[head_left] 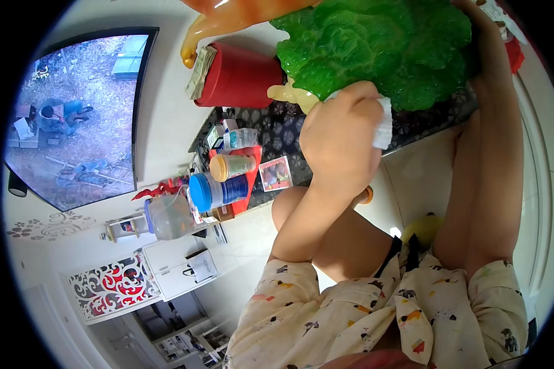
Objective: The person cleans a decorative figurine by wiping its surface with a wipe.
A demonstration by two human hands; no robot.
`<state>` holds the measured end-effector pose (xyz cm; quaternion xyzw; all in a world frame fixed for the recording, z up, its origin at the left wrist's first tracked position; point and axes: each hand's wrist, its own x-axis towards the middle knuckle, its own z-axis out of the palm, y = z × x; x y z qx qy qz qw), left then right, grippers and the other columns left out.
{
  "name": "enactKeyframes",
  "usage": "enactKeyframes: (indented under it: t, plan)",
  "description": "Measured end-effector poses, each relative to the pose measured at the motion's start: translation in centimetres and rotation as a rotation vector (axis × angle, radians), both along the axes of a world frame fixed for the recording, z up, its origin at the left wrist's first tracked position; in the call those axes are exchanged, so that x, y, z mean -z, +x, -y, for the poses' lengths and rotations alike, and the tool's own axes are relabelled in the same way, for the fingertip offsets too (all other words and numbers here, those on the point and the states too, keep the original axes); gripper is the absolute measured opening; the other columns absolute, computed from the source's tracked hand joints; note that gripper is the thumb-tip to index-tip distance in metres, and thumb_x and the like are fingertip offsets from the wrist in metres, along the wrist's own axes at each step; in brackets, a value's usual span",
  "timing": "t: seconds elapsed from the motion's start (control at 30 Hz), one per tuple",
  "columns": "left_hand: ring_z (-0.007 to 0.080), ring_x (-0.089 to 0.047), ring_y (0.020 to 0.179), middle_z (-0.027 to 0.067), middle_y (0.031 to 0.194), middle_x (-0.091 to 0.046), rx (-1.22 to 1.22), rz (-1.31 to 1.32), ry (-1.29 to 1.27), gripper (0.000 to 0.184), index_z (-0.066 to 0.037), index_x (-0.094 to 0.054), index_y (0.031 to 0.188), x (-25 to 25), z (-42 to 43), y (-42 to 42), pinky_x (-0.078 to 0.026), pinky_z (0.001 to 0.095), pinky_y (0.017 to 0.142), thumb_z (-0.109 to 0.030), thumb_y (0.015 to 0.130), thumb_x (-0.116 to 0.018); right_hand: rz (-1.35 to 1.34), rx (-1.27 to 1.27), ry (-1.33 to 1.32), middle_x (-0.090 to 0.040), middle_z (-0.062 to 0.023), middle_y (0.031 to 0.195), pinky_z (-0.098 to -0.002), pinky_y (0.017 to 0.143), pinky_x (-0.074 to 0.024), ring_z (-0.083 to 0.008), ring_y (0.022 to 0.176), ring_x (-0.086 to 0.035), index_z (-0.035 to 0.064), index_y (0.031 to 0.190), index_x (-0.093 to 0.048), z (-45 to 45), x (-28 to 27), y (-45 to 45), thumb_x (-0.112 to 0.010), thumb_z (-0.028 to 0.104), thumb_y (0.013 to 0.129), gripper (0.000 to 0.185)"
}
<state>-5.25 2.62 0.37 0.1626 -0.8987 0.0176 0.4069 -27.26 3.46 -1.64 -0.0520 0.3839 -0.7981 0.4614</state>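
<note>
A glossy green cabbage ornament [375, 52] with ruffled leaves and a pale cream stem rises over the dark patterned tabletop [282, 138]. My left hand [345, 135] is closed around a white tissue [383, 126] and presses it against the lower leaves. On the other side, my right hand [469, 11] reaches to the ornament's far edge. Its fingers are hidden behind the leaves and cut off by the picture's edge, so their grip does not show.
Beside the ornament stand a red container [240, 77] with banknotes [201, 74] and an orange-yellow glossy figure [228, 18]. Along the table are a blue-lidded jar [218, 192], a yellow-lidded jar [232, 166], a clear jar [169, 216] and a picture card [276, 174]. A television [80, 117] hangs behind.
</note>
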Motion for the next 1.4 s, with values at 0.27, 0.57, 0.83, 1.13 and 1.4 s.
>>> enactKeyframes:
  t: [0.27,0.57,0.83,1.13,1.4]
  plan:
    - [0.0227,-0.061,0.093,0.0239,0.108,-0.066,0.127,-0.128,0.184,0.025,0.001,-0.05,0.105,0.4,0.1,0.2,-0.05,0.0299,0.085,0.014,0.085,-0.059,0.01,-0.028,-0.052,-0.072,-0.0087,0.087,-0.0323,0.072,-0.0592,-0.0208,0.077,-0.07,0.0041,0.099,-0.07,0.0,0.4,0.1,-0.064,0.031,0.083,0.032]
    - [0.0253,-0.065,0.071,0.0125,0.092,-0.073,-0.001,-0.016,0.023,0.028,-0.004,-0.057,0.091,0.1,-0.2,-0.6,-0.05,0.028,0.064,0.011,0.073,-0.07,0.026,-0.015,-0.036,-0.072,-0.0088,0.087,-0.0327,0.07,-0.0594,-0.0205,0.075,-0.07,0.0041,0.099,-0.07,0.0,0.2,0.1,-0.063,0.031,0.083,0.032]
    - [0.023,-0.067,0.073,0.0121,0.091,-0.073,-0.034,-0.02,0.1,0.026,-0.005,-0.056,0.089,-0.6,-0.5,-0.3,-0.051,0.0265,0.066,0.013,0.078,-0.07,0.014,-0.031,-0.003,-0.072,-0.0083,0.087,-0.0327,0.072,-0.0593,-0.0206,0.077,-0.07,0.0044,0.1,-0.069,-0.7,-1.0,1.0,-0.064,0.033,0.083,0.034]
    - [0.0183,-0.064,0.086,0.0198,0.099,-0.067,0.055,-0.158,0.411,0.021,-0.001,-0.049,0.1,-1.2,-0.6,0.9,-0.052,0.0282,0.078,0.01,0.089,-0.063,-0.064,-0.016,-0.048,-0.073,-0.0103,0.093,-0.0357,0.077,-0.0598,-0.0224,0.082,-0.072,0.0031,0.105,-0.068,-1.0,-0.9,1.2,-0.064,0.03,0.081,0.037]
    - [0.0236,-0.066,0.092,0.0239,0.108,-0.065,0.139,-0.149,0.428,0.022,0.001,-0.048,0.104,-0.6,-0.8,0.8,-0.053,0.0316,0.086,0.009,0.088,-0.062,0.094,-0.063,0.017,-0.073,-0.013,0.095,-0.0375,0.079,-0.0606,-0.0261,0.085,-0.072,0.0009,0.11,-0.068,-0.6,-1.6,1.1,-0.061,0.03,0.082,0.041]
